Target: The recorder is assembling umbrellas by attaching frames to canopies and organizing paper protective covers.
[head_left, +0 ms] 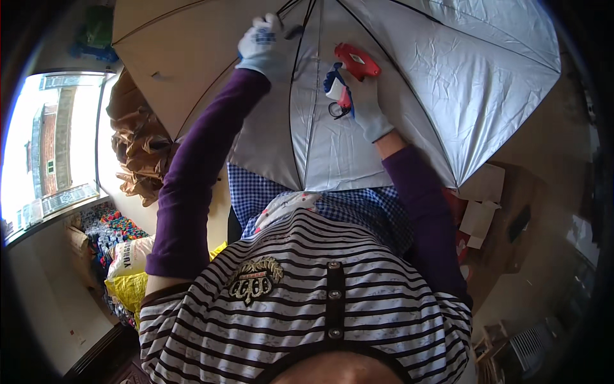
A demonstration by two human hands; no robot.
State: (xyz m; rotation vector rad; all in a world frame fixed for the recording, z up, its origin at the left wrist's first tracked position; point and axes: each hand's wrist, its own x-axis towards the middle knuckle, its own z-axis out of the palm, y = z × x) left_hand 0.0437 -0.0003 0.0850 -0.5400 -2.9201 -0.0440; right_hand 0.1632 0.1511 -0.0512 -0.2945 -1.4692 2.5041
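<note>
- While an opened umbrella (409, 77) with a silver lining is spread across the lap, its inner side is turned up toward the camera, and its black ribs (306, 121) are seen converging toward the top edge of the view.
- The left hand (263, 43), covered by a white work glove with blue print, is closed around the ribs near the hub of the umbrella at the top edge; what exactly is pinched there cannot be told.
- The right hand (358, 96), also gloved, is wrapped around the handle of a red tagging gun (355, 62), whose nose is laid against the silver fabric just right of the central rib.
- A small black loop (339, 110) is seen hanging just below the gun's handle, beside the right glove.
- Both forearms are clothed in purple sleeves (192, 185), and a black-and-white striped top (320, 281) with buttons is worn beneath.
- A blue-and-white checked cloth (256, 192) is laid under the lower rim of the umbrella.
- Crumpled brown fabric (137, 147) is piled beyond the umbrella's left rim, beside a bright window (51, 147).
- Cardboard pieces (480, 211) are lying on the floor below the umbrella's right rim.
</note>
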